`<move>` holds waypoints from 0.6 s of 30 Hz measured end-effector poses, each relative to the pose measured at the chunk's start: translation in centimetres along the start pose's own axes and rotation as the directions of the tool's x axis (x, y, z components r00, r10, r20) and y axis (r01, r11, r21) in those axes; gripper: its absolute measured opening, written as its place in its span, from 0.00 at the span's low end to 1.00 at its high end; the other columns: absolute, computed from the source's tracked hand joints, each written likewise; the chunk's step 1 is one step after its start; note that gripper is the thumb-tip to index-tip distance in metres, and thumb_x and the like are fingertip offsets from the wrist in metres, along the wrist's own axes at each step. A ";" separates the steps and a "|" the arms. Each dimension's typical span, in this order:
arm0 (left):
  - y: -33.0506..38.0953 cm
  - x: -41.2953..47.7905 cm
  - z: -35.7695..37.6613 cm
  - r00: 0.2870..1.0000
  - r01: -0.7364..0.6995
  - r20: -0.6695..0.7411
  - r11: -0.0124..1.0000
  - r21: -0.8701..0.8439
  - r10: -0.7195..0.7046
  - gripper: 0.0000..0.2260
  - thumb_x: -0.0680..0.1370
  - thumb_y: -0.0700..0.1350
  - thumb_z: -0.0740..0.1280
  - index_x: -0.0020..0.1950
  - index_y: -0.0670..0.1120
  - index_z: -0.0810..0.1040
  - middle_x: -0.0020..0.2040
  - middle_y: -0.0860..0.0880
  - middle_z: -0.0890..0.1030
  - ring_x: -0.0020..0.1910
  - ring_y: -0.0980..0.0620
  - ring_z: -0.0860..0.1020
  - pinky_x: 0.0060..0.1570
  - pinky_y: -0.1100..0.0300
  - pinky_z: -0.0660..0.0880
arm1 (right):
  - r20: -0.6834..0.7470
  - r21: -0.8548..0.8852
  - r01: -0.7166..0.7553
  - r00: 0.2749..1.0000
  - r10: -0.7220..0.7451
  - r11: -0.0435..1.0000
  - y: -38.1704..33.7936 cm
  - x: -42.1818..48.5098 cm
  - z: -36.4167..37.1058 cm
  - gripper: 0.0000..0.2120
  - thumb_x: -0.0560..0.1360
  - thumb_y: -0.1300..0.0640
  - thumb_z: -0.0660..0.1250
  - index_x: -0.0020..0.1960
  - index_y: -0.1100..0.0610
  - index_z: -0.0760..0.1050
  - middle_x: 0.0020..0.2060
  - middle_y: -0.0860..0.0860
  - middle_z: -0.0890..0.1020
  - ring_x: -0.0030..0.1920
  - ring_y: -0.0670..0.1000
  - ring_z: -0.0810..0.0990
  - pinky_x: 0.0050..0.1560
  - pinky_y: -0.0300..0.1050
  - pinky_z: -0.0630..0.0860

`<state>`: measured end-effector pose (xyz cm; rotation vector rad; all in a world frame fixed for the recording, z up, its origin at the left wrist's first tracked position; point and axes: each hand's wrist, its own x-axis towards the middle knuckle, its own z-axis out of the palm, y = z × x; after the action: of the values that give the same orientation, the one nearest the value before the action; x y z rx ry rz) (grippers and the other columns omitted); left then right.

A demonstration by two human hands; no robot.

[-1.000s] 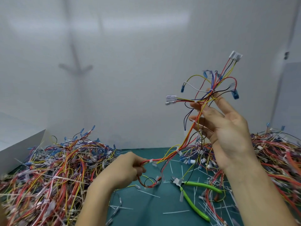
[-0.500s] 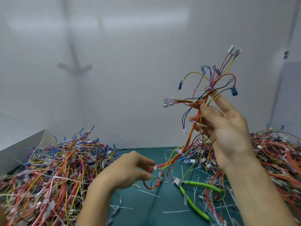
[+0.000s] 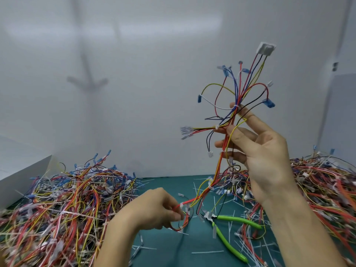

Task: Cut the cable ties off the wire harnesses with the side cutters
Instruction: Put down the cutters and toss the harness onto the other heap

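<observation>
Harness inspection before cutting.
Our left hand point(image 3: 154, 209) and right hand point(image 3: 264, 157) pinch the wire harness point(image 3: 217, 170); we should fetch the side cutters point(image 3: 237, 220) next.

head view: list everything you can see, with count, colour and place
wire harness: one, multicoloured with white ties on it, held up at centre right
left harness pile: one, multicoloured, left of mat
right harness pile: one, multicoloured, right of mat
side cutters: one, green handles, lying on mat
cut cable ties: many, white, scattered on mat
mat: one, dark green, centre
box: one, white, far left
wall: white, behind
left hand: pinches harness's lower loop
right hand: holds harness's upper part
</observation>
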<state>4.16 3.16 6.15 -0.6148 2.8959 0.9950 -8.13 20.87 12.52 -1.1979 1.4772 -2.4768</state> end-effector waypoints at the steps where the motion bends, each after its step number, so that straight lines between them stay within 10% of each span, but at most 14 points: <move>1: -0.1 0.1 0.0 0.998 0.002 -0.062 0.998 -0.055 -0.006 0.05 0.78 0.44 0.69 0.48 0.48 0.85 0.43 0.46 0.86 0.45 0.45 0.84 0.49 0.53 0.82 | -0.001 0.013 -0.012 1.000 0.012 1.000 0.0 0.0 0.0 0.17 0.79 0.62 0.66 0.65 0.48 0.75 0.43 0.51 0.88 0.37 0.50 0.86 0.32 0.39 0.79; 9: 0.4 -1.4 -2.6 0.866 -0.246 -0.482 0.727 -0.641 -0.132 0.07 0.82 0.41 0.62 0.52 0.46 0.80 0.43 0.40 0.86 0.37 0.44 0.86 0.33 0.62 0.81 | -0.082 0.304 -0.222 0.963 0.257 0.926 0.5 0.6 -1.3 0.13 0.79 0.64 0.65 0.63 0.61 0.76 0.44 0.53 0.87 0.38 0.49 0.86 0.33 0.39 0.80; 18: 1.6 -3.2 -3.9 0.831 -0.456 -0.547 0.442 -0.772 -0.099 0.08 0.76 0.44 0.67 0.53 0.45 0.83 0.43 0.39 0.86 0.38 0.44 0.86 0.33 0.66 0.80 | -0.068 0.450 -0.307 0.925 0.374 0.839 0.9 0.7 -1.4 0.06 0.79 0.67 0.63 0.46 0.60 0.77 0.43 0.55 0.87 0.40 0.50 0.87 0.36 0.39 0.81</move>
<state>6.97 3.16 10.68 -0.6183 2.5684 2.8937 -9.83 21.16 11.94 -0.6140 0.9673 -2.4903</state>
